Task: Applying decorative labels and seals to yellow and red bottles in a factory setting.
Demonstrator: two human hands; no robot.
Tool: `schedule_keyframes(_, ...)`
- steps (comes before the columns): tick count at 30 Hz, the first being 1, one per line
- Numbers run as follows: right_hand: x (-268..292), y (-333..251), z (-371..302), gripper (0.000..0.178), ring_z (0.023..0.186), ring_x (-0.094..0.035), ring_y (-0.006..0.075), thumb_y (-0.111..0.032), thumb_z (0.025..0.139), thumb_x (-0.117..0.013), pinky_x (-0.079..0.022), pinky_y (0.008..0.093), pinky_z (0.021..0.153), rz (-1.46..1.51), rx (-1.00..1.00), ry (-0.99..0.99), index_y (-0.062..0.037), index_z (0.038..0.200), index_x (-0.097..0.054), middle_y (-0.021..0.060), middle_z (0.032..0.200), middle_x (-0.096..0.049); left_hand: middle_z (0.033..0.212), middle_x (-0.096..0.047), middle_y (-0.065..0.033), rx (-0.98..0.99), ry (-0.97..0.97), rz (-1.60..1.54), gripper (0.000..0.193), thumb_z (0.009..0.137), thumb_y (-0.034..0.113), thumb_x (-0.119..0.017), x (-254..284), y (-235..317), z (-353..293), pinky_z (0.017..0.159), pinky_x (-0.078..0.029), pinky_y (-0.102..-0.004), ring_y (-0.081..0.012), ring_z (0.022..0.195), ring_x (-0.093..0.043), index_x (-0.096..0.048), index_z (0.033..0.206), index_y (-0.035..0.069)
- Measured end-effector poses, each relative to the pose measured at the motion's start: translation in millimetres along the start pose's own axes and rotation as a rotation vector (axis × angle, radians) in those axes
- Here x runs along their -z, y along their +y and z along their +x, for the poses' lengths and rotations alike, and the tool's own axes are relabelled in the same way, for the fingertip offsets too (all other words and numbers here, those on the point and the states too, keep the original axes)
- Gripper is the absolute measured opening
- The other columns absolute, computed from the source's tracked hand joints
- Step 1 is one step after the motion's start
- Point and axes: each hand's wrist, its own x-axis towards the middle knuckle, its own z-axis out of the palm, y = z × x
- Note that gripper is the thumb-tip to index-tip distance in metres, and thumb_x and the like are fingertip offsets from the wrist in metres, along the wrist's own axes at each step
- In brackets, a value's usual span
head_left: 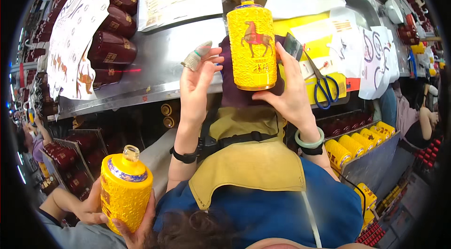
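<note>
A yellow embossed bottle (pixel 238 68) with a brown and red horse on its front stands in front of me, its glass neck pointing away. My right hand (pixel 293 91) grips it, fingers along the right side and thumb by the base. Just left of the bottle, my left hand (pixel 195 84) is open, its fingers apart and holding nothing. A grey cloth finger cover (pixel 192 61) with a green band sits on one of its fingers. Dark purple cloth (pixel 229 77) lies behind the bottle.
Scissors (pixel 321 79) with blue handles lie on papers at right. Dark red jars (pixel 112 49) and printed sheets (pixel 77 37) line the left. At lower left another person's hands (pixel 141 223) hold a second yellow bottle (pixel 136 197). Yellow bottles (pixel 350 145) fill a crate at lower right.
</note>
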Motion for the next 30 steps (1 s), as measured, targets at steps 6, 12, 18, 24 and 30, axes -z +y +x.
schedule_keyframes(6,-14.1,6.5,5.0,0.09,0.128,-0.053,0.0401,-0.005,0.071,-0.084,-0.043,0.045,0.108,0.008,0.025,0.102,0.0031,0.149,-0.041,0.0236,0.137,-0.056,0.151,-0.046,-0.0168,-0.116,-0.201,0.377,0.11,0.062,0.009,-0.096,2.5,-5.4,-11.0,0.109,-0.045,-0.0431,-0.0285,0.134,-0.051,-0.036,0.154,0.001)
schedule_keyframes(12,-14.4,1.7,5.9,0.085,0.122,-0.057,0.0378,-0.004,0.068,-0.085,-0.048,0.0425,0.103,0.033,0.043,0.126,0.0025,0.145,-0.049,0.0214,0.133,-0.059,0.147,-0.049,-0.0141,-0.206,-0.185,0.566,0.101,0.066,0.005,-0.093,0.0,-20.3,-13.7,0.108,-0.046,-0.041,-0.0266,0.133,-0.052,-0.039,0.151,0.0)
schedule_keyframes(18,-12.5,-10.2,4.2,0.079,0.116,-0.06,0.0354,-0.007,0.068,-0.088,-0.05,0.0415,0.098,0.139,0.042,0.209,-0.0011,0.14,-0.056,0.0187,0.132,-0.061,0.137,-0.051,-0.015,-0.304,-0.078,0.536,0.082,0.072,0.0,-0.086,-14.8,-20.2,-11.1,0.099,-0.053,-0.0387,-0.0264,0.121,-0.059,-0.048,0.144,0.0)
schedule_keyframes(24,-10.3,-15.9,8.1,0.076,0.113,-0.061,0.0337,-0.01,0.067,-0.09,-0.051,0.0412,0.096,0.104,0.151,0.29,-0.0026,0.136,-0.06,0.0171,0.131,-0.062,0.133,-0.05,-0.013,-0.413,0.031,0.593,0.085,0.07,0.004,-0.089,-25.3,-22.5,-12.1,0.094,-0.053,-0.0357,-0.0239,0.112,-0.061,-0.047,0.144,-0.001)
schedule_keyframes(30,-12.8,-15.5,7.5,0.078,0.111,-0.061,0.0331,-0.009,0.065,-0.091,-0.051,0.0412,0.096,0.095,0.167,0.294,-0.0027,0.136,-0.06,0.0165,0.129,-0.064,0.142,-0.049,-0.0127,-0.384,0.002,0.542,0.095,0.067,-0.001,-0.089,-24.4,-25.2,-14.0,0.102,-0.048,-0.0357,-0.023,0.124,-0.054,-0.041,0.148,0.0)
